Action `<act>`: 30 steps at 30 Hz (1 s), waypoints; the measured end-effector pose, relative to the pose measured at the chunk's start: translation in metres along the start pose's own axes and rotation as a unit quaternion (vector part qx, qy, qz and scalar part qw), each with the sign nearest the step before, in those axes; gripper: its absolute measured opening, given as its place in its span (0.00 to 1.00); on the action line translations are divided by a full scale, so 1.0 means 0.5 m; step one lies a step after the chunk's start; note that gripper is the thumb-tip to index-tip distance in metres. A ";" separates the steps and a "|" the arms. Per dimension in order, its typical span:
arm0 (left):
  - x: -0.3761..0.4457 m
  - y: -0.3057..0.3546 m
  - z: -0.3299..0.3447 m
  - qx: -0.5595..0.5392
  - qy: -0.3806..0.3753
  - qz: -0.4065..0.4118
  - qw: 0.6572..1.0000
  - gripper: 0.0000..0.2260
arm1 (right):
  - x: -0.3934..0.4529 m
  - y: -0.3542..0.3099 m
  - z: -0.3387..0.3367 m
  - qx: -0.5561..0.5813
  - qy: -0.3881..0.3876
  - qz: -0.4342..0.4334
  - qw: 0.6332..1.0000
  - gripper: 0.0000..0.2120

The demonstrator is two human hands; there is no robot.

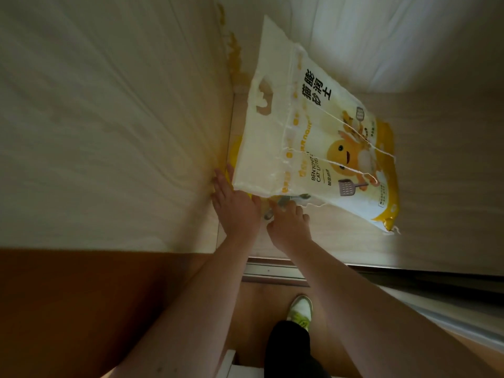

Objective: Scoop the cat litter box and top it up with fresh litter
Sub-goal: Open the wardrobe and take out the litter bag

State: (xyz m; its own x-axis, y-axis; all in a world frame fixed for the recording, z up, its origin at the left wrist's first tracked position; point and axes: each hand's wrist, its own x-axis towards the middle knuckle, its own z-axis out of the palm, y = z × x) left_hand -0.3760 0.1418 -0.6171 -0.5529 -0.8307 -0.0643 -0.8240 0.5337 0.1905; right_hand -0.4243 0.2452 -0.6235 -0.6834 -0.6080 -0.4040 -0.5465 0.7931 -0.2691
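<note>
Down on the floor (341, 241), the yellow-and-white bag of cat litter (313, 137) lies flat beside the wall (109, 118). Her left hand (234, 208) reaches under the bag's near corner, fingers straight and spread against something yellow (234, 154) beneath it. Her right hand (289, 225) curls its fingers around a grey object (283, 203), partly hidden, at the bag's edge. One sneaker (300, 309) shows below.

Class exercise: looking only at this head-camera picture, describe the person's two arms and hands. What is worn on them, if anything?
Both forearms are bare as far as the picture shows: no sleeves reach into view. The left hand and the right hand wear no gloves, and no rings, watch or bracelet can be made out on the fingers or wrists in this dim light.
</note>
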 end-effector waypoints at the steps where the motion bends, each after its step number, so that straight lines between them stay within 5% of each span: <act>1: 0.007 -0.003 0.003 -0.017 0.015 -0.001 1.000 0.28 | 0.005 0.005 0.003 0.001 0.003 0.008 1.000 0.23; 7: -0.026 -0.002 -0.001 -0.001 -0.046 0.021 0.999 0.11 | -0.015 0.050 0.025 0.016 0.042 0.053 0.998 0.20; 15: -0.119 -0.050 0.001 -0.018 -0.166 0.043 0.985 0.08 | -0.077 0.089 0.056 0.102 0.013 0.112 0.988 0.10; 22: -0.197 -0.090 -0.042 0.049 -0.239 0.081 0.967 0.10 | -0.177 0.097 0.028 0.196 -0.040 0.158 0.967 0.31; 25: -0.217 -0.073 -0.088 0.038 -0.261 0.113 0.958 0.11 | -0.237 0.101 0.011 0.192 -0.090 0.154 0.965 0.27; 28: -0.247 -0.065 -0.151 0.025 -0.277 0.169 0.946 0.12 | -0.308 0.088 -0.011 0.287 -0.148 0.198 0.925 0.23; 30: -0.272 -0.068 -0.200 0.029 -0.270 0.215 0.938 0.12 | -0.368 0.070 -0.030 0.439 -0.162 0.243 0.850 0.21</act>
State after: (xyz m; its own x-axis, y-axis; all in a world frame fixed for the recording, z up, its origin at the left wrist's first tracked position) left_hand -0.2603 0.2207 -0.5172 -0.8055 -0.3432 -0.4831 -0.5063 0.8223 0.2600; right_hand -0.3248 0.3840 -0.5456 -0.4774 -0.2723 -0.8354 0.4310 0.7560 -0.4927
